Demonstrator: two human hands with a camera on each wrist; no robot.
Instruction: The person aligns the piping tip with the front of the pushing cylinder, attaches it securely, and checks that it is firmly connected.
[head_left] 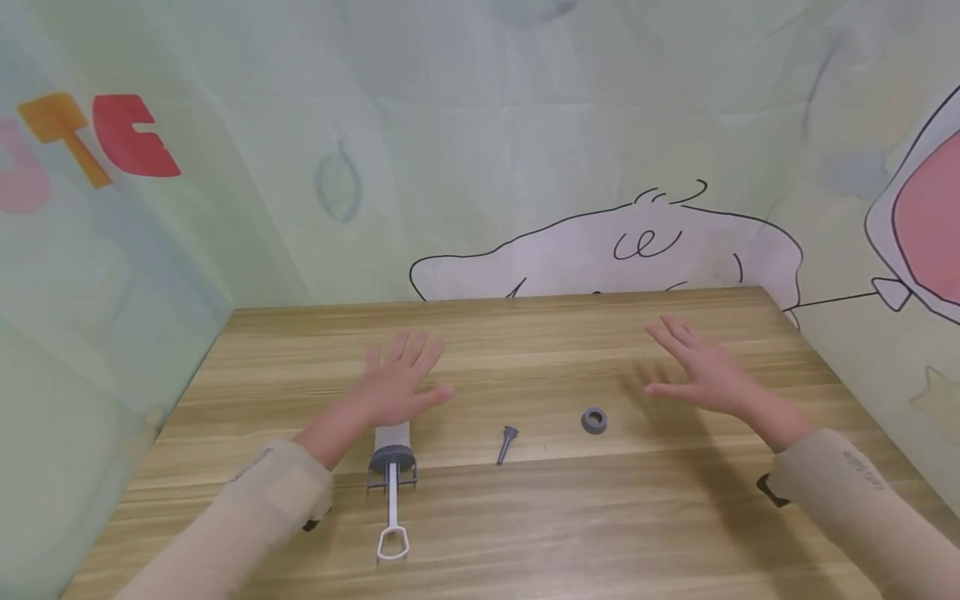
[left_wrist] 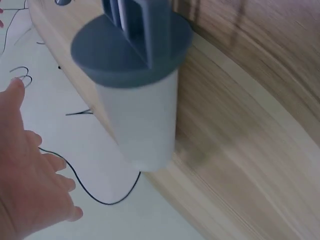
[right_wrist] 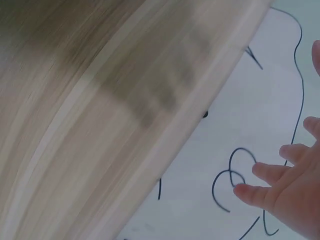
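Observation:
My left hand (head_left: 401, 387) hovers over the table with fingers spread and nothing held. Partly hidden beneath it in the head view lies a white tube (head_left: 392, 436) with a dark grey cap (head_left: 392, 457). A white rod (head_left: 392, 496) runs from the cap toward me and ends in a loop handle (head_left: 392, 543). Out to the right, my right hand (head_left: 708, 375) is also raised with its fingers extended, holding nothing. Between the hands lie a small grey piece with a thin stem and flared end (head_left: 507, 445) and a grey ring (head_left: 594, 420).
The wooden table (head_left: 600, 525) carries these parts. A printed cloth backdrop (head_left: 480, 150) stands behind its far edge and along the sides. Shadows of the right hand and arm fall on the wood.

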